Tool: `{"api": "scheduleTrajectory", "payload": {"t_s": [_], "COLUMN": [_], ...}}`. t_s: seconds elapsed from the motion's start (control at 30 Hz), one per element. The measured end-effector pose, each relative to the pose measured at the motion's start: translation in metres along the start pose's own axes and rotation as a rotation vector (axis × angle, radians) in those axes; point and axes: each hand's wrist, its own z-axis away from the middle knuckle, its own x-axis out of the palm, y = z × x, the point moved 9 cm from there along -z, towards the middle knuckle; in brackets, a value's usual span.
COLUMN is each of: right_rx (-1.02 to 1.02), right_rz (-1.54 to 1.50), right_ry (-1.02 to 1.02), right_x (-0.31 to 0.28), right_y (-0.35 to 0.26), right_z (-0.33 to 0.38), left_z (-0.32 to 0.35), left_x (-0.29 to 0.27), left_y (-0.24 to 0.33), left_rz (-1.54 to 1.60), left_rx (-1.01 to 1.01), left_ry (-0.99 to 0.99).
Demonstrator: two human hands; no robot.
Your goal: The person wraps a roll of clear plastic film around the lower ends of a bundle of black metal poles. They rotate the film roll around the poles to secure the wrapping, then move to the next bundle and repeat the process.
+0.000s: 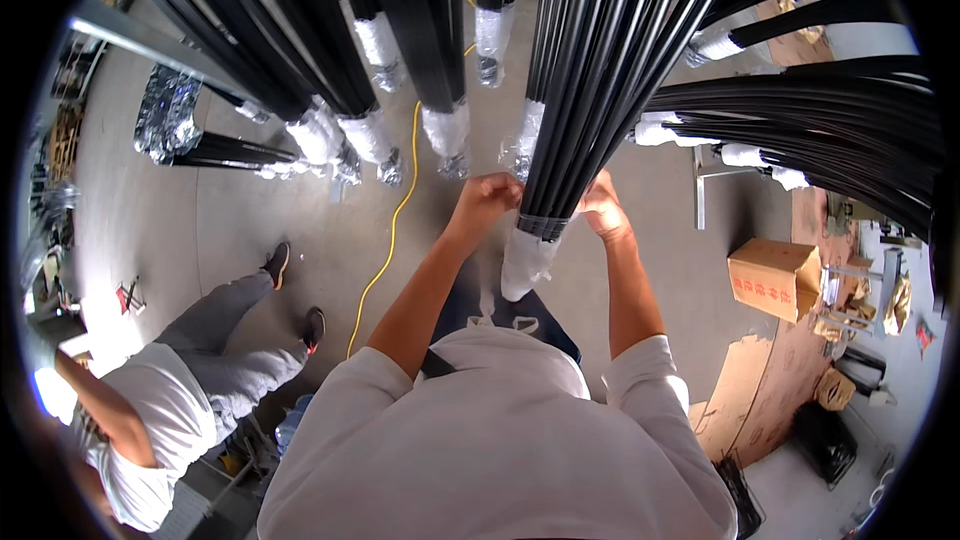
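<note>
Both hands are up at chest height, clamped on either side of one bundle of long black rods. The left hand grips the bundle just above its lower end, fingers curled around it; the right hand presses against the opposite side at the same height. Between the hands sits a dark band that binds the rods, and just below the hands the bundle's end is capped in a white plastic wrap. Beyond the hands, more black bundles with the same plastic-wrapped ends hang or lean side by side. Below the left hand, a yellow cable snakes across the concrete floor. Well off to the left of the hands, another person in a white shirt and grey trousers bends down. Off to the right of the right hand stands a cardboard box.
</note>
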Motion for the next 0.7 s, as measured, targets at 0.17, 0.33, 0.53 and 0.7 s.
{"api": "scheduleTrajectory", "payload": {"t_s": [0.17,0.33,0.53,0.7], "right_rx": [0.246,0.173,0.184,-0.245], "right_rz": [-0.119,-0.351,-0.221,0.597], "right_ry": [-0.33,-0.324,-0.268,0.308], "right_x": [0.044,0.056,0.045,0.046], "right_y": [0.024,0.026,0.03,-0.072], "right_z": [0.001,0.007,0.014,0.088], "left_z": [0.048,0.062,0.045,0.048], "left_x": [-0.007,-0.018,0.013,0.016], "left_y": [0.001,0.01,0.025,0.005], "left_rz": [0.037,-0.3,-0.159,-0.03], "left_rx": [0.09,0.353,0.317,0.22], "left_ry": [0.144,0.339,0.048,0.011]}}
